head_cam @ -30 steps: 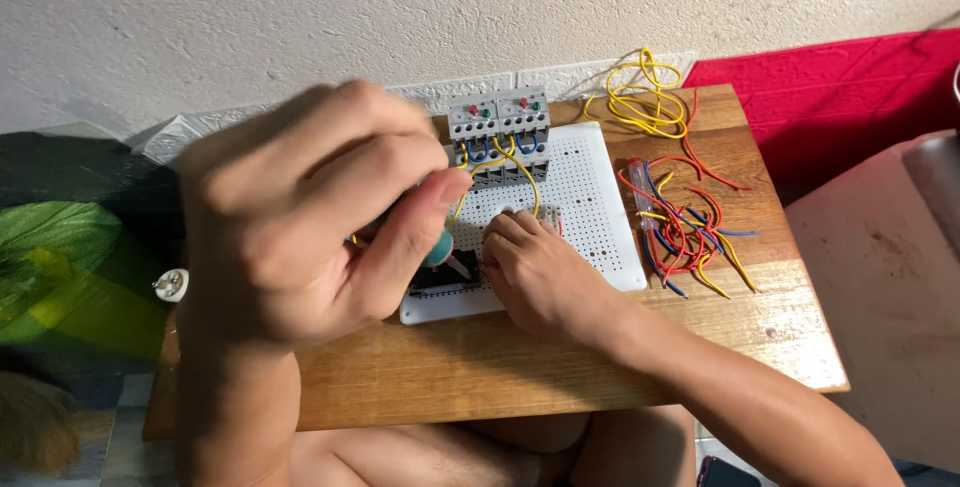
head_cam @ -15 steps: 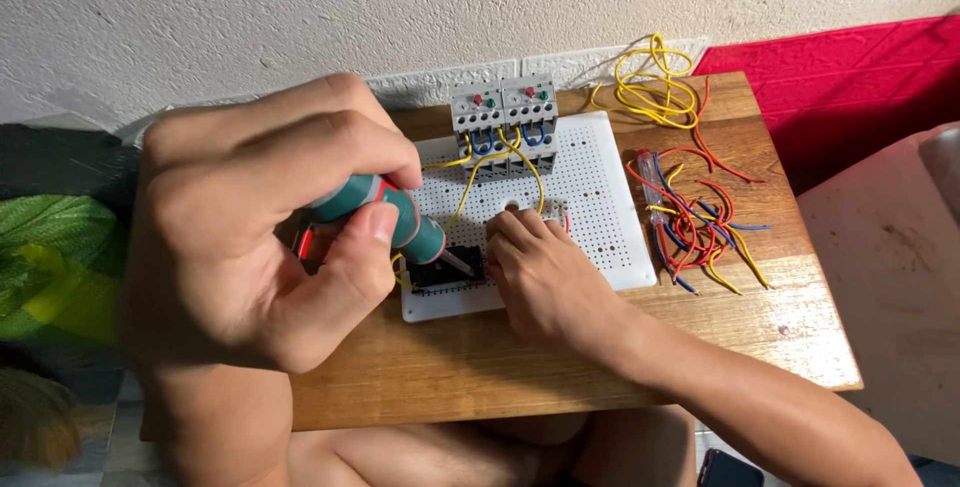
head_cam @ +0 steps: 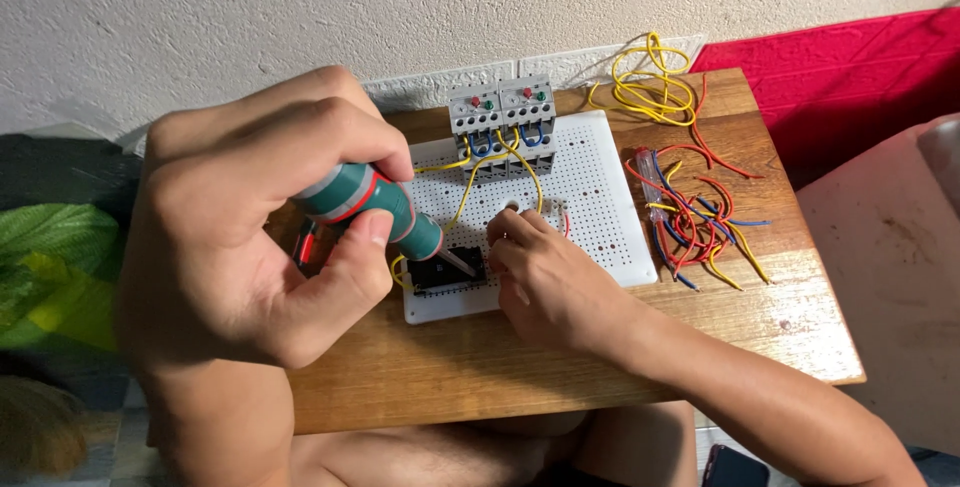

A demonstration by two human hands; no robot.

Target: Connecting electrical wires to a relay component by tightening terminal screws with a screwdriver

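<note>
My left hand (head_cam: 240, 227) grips a teal screwdriver with a red ring (head_cam: 368, 205). Its tip points down at a small black component (head_cam: 447, 269) on the white perforated board (head_cam: 600, 207). My right hand (head_cam: 545, 277) rests on the board beside that component, fingertips touching it and a yellow wire (head_cam: 470, 187). At the board's far edge stand two grey contactor blocks (head_cam: 503, 117) with blue and yellow wires running out of them.
The board lies on a small wooden table (head_cam: 560, 347) against a white wall. A bundle of yellow wire (head_cam: 650, 82) and loose red, blue and yellow wires (head_cam: 700, 222) lie to the right. Red cloth (head_cam: 850, 77) is at right, a green leaf-print cloth (head_cam: 40, 257) at left.
My left hand has lowered and tilted, so the screwdriver handle is now in plain sight with its tip at the black component. My right hand has stayed in place.
</note>
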